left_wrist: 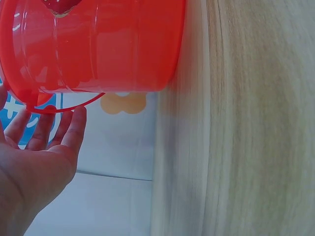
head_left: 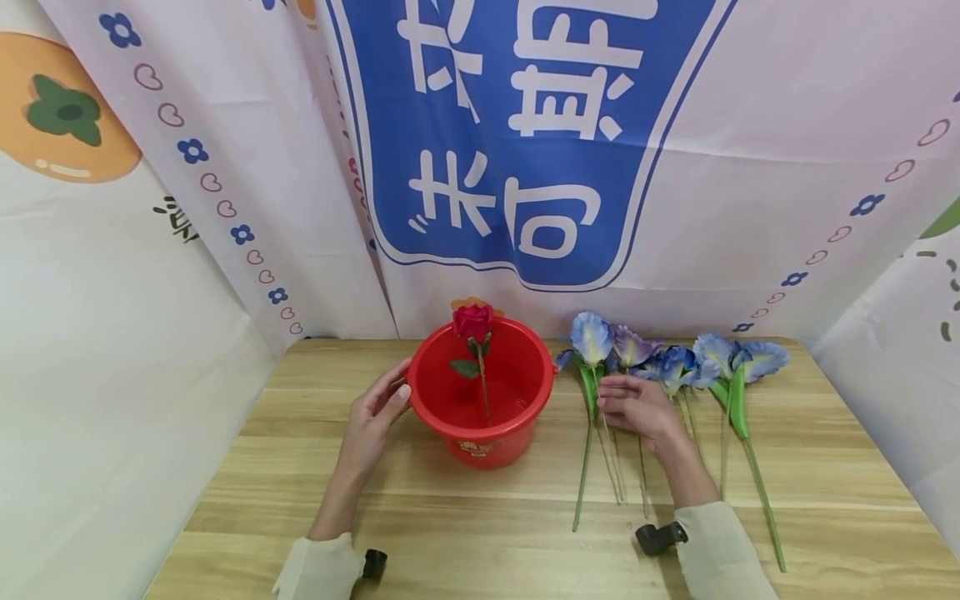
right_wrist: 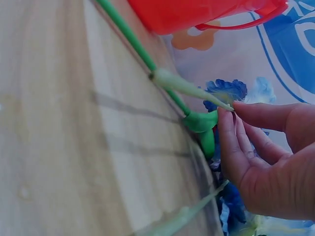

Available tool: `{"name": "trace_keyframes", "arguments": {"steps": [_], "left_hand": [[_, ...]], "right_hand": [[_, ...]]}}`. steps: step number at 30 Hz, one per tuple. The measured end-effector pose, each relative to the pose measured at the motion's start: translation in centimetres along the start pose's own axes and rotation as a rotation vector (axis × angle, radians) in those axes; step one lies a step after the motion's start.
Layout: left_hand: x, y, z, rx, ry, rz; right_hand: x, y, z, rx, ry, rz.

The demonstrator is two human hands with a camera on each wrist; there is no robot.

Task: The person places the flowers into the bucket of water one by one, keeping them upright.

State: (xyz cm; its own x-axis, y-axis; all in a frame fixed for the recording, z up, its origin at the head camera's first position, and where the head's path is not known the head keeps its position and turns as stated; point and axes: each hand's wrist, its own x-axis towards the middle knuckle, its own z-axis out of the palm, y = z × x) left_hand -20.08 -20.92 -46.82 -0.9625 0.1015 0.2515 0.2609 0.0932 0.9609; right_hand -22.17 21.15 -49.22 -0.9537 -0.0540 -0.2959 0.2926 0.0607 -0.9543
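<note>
Right hand [head_left: 637, 408] is pinching a blue flower [head_left: 592, 337] by the stem [right_wrist: 189, 87], long axis running front to back, bloom farthest. Bucket [head_left: 517, 442] is standing left of it; left hand [head_left: 377, 410], fingers spread, is touching bucket's left side.

The left hand [head_left: 377, 408] and right hand [head_left: 637, 410] are bare. The left sleeve [head_left: 318, 571] and right sleeve [head_left: 722, 554] look pale beige, with a small black camera [head_left: 374, 564] and a blocky black camera [head_left: 660, 539] respectively.
</note>
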Motion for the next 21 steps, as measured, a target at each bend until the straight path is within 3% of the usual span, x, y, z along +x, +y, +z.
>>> {"name": "trace_keyframes", "arguments": {"steps": [21], "left_hand": [[-0.1, 0.2, 0.0, -0.011, -0.008, -0.021]], "right_hand": [[-3.3, -4.3, 1.1, 0.028, -0.004, -0.169]]}}
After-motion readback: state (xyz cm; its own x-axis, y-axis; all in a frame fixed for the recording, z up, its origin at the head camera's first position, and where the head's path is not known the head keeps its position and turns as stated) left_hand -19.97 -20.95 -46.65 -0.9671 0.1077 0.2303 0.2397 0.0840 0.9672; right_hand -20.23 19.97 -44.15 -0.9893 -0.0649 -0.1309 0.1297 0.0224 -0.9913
